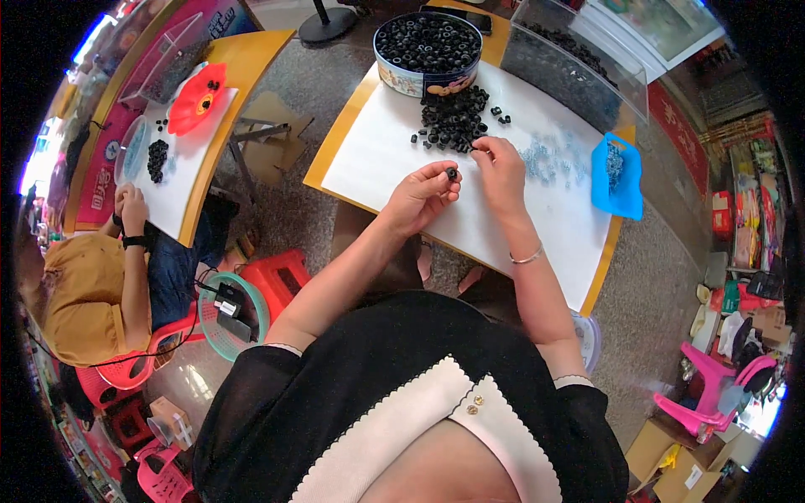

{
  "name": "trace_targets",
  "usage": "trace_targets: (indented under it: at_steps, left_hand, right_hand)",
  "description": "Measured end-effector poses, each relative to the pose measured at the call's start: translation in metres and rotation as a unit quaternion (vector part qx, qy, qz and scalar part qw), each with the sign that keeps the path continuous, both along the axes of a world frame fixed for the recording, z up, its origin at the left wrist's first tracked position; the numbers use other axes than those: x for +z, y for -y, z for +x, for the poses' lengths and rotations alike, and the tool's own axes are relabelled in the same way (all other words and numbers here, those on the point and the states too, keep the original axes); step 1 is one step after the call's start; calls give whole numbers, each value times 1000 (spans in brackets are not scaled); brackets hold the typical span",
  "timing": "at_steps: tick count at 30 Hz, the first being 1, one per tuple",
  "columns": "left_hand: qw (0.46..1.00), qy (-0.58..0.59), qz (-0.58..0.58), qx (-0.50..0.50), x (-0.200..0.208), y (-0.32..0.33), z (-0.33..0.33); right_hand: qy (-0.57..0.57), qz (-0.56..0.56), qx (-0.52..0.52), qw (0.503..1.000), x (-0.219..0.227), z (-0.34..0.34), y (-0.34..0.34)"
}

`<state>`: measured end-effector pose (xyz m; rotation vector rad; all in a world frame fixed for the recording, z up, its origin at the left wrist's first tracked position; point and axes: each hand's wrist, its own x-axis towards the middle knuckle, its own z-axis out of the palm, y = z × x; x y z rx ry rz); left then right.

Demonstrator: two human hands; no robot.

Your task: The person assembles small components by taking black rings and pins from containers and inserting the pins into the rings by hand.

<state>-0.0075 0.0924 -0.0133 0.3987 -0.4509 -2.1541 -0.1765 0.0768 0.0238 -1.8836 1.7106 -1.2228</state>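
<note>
Between the thumb and fingers of my left hand (423, 194) is a small black ring-shaped part (452, 174), held over the white-topped table (377, 176). My right hand (501, 172) is pinched at the near right edge of a loose pile of black parts (453, 117); what its fingertips hold, if anything, is too small to make out. Behind the pile stands a round tin (403, 79) filled with more black parts (428, 42). To the right of my right hand, many tiny pale blue clear pieces (553, 161) lie scattered on the white surface.
A blue scoop-like tray (625, 204) with small pieces sits at the table's right edge. Behind it is a clear bin (570, 80) of dark parts. At left, another person (92, 285) sits at a second table with a red flower-shaped dish (194, 101). A green basket (262, 312) stands beside me.
</note>
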Motion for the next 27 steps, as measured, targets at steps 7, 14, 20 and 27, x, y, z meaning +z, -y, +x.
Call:
trace_targets:
  at_steps: [7, 14, 20, 27]
  left_hand:
    - [1000, 30, 6, 8, 3, 0, -3]
    - [1000, 8, 5, 11, 2, 0, -4]
    - [1000, 22, 8, 12, 4, -1, -3]
    - [1000, 24, -1, 12, 5, -2, -4]
  right_hand:
    - [595, 200, 133, 767, 8, -14, -25]
    - [618, 212, 140, 744, 3, -12, -39]
    - [636, 215, 130, 730, 6, -9, -45]
    - [601, 198, 139, 762, 1, -7, -48]
